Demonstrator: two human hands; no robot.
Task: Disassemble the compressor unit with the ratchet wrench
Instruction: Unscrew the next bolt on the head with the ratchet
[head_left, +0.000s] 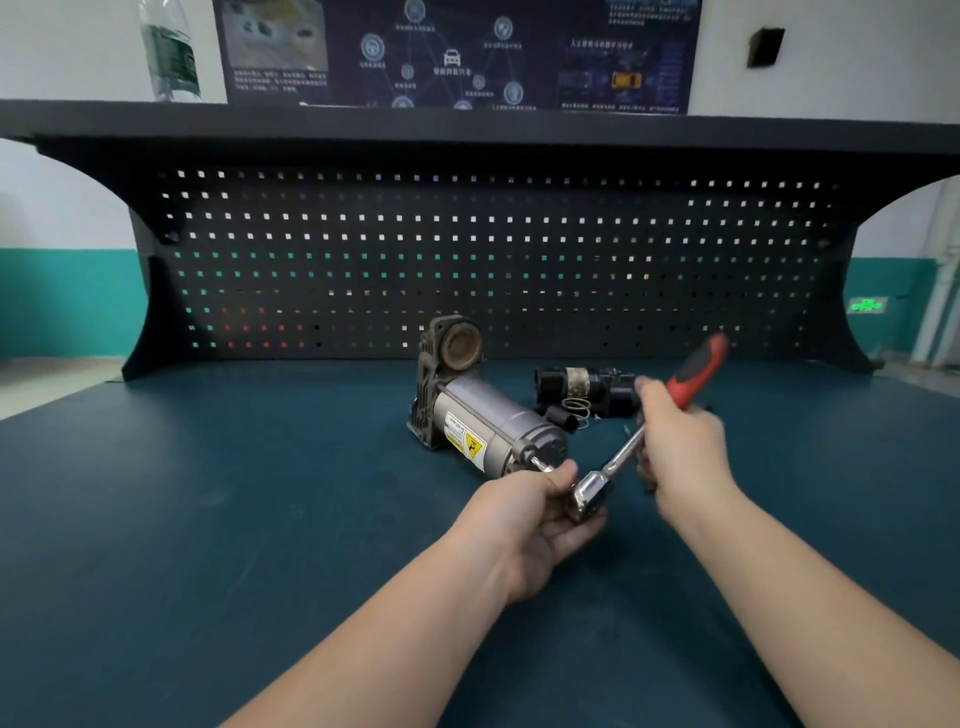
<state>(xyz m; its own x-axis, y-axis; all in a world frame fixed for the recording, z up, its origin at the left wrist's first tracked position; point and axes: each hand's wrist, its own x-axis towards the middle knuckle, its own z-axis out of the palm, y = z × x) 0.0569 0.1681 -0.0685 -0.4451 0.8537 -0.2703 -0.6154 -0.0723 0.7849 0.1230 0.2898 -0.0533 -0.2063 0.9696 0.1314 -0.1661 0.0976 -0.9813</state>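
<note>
Right hand (680, 441) gripping ratchet wrench (649, 426), spring (575, 408) behind

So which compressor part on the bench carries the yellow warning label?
The grey motor cylinder nearest the left hand; the black piece behind has none.

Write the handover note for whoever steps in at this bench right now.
Left hand: closed around the ratchet wrench at its metal head.
Right hand: gripping the wrench's red and black handle; the wrench is held off the bench, not on a bolt.
Compressor: lying on the green bench top, just beyond the left hand.
Done: a black part and a spring lie separately behind it.
Left: motor body and end frame remain joined.
</note>
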